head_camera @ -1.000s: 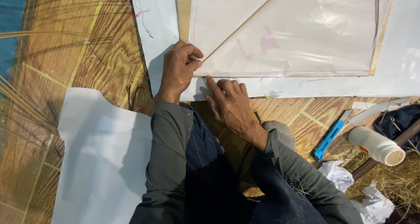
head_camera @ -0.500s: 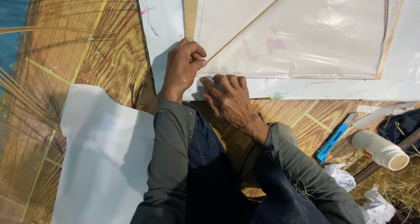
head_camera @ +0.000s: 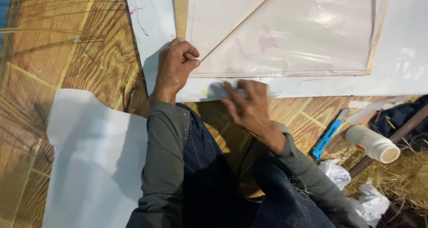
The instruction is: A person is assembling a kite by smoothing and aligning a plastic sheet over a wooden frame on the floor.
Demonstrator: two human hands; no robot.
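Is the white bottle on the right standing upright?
No, the white bottle lies on its side on the floor, its open end toward the lower right, beside the blue cutter.

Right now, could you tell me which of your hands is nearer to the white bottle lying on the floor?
The right hand. It presses the paper's lower edge, with the blue cutter between it and the white bottle. The left hand sits farther away, pinching the thin stick's corner.
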